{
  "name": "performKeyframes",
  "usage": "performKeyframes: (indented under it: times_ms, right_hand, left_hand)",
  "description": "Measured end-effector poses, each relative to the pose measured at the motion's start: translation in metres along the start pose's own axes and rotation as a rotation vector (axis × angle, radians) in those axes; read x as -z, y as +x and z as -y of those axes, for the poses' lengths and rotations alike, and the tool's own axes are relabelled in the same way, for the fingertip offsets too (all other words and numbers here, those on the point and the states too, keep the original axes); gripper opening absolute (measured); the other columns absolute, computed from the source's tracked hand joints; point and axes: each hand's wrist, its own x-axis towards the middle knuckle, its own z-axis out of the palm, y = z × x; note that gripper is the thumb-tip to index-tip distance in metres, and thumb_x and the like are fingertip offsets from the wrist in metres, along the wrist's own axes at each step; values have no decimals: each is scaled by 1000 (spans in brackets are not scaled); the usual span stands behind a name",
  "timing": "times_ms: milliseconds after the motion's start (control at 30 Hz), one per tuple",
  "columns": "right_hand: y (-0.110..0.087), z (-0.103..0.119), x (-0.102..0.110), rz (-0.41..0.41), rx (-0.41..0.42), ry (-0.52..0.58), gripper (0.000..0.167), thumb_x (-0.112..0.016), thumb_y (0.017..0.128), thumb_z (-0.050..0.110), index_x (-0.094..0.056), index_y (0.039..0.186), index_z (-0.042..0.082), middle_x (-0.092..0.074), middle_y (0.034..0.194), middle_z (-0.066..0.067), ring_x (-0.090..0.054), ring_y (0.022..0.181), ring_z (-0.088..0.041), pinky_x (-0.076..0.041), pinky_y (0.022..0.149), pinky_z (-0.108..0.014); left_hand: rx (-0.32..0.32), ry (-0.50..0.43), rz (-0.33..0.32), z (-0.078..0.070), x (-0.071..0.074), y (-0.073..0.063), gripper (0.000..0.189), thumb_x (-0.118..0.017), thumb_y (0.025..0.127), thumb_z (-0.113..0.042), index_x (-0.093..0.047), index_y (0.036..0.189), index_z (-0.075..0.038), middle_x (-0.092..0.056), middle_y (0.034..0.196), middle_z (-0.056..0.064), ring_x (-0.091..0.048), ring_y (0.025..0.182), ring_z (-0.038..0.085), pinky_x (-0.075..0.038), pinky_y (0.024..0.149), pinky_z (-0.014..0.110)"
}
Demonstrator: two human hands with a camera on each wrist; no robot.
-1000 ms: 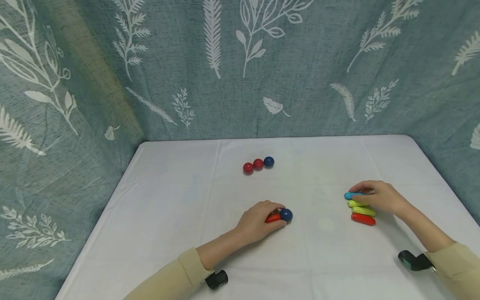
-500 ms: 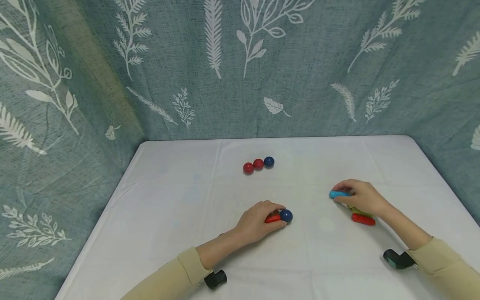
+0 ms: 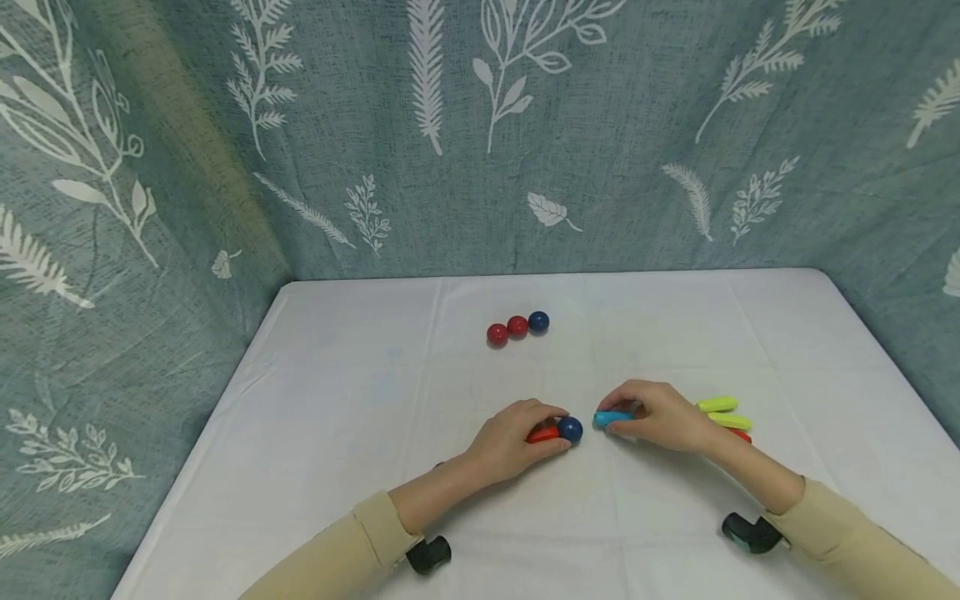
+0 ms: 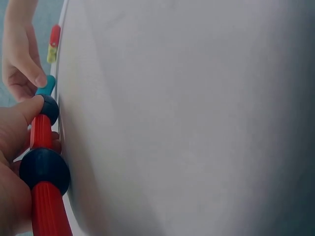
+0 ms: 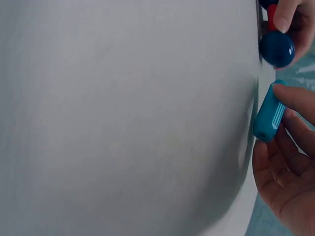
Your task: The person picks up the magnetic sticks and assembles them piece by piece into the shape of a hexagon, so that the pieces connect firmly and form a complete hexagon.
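Observation:
My left hand (image 3: 510, 442) grips a straight chain of toy building pieces near the table's middle. In the left wrist view, the chain runs from a red stick (image 4: 50, 211) to a dark blue ball (image 4: 45, 169), a second red stick (image 4: 41, 132) and an end ball (image 4: 50, 109). That end ball also shows past my fingertips in the head view. Between thumb and fingers, my right hand (image 3: 660, 417) pinches a light blue stick (image 3: 612, 418). One end of this stick points at the end ball, with a small gap between them in the head view.
Farther back, two red balls (image 3: 497, 335) and a dark blue ball (image 3: 538, 322) lie in a row on the white-covered table (image 3: 345, 375). Beyond my right hand are two yellow-green sticks (image 3: 717, 404) and a partly hidden red stick (image 3: 742, 435). A patterned curtain (image 3: 450, 208) borders the table.
My right hand has taken the light blue stick from beside the yellow-green sticks and carried it left, close to the end ball. The left hand has stayed nearly still.

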Motion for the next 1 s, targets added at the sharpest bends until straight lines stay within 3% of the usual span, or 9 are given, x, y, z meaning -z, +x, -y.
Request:
performKeyframes:
  times_ms: [500, 867, 1000]
  right_hand:
    - [13, 13, -17, 44, 69, -3, 23, -74, 87, 14, -69, 109, 11, -67, 102, 4, -57, 88, -11, -50, 77, -27]
    - [9, 10, -13, 47, 70, -23, 23, -74, 87, 15, -69, 108, 12, -67, 103, 5, -59, 93, -13, -51, 82, -30]
    - [5, 6, -9, 31, 64, -34, 22, -75, 85, 13, -70, 107, 12, -66, 101, 6, -60, 93, -13, -52, 84, -31]
  left_hand:
    - [-40, -9, 6, 7, 7, -4, 37, -67, 93, -30, -63, 126, -13, -66, 113, 0, -57, 95, 12, -47, 80, 24]
    - [-52, 11, 18, 7, 11, -5, 39, -67, 93, -32, -63, 127, -14, -65, 110, -1, -56, 94, 10, -47, 81, 23]
    - [-21, 43, 23, 3, 12, -2, 41, -70, 90, -37, -64, 125, -16, -64, 107, -2, -55, 94, 10, -47, 79, 22]
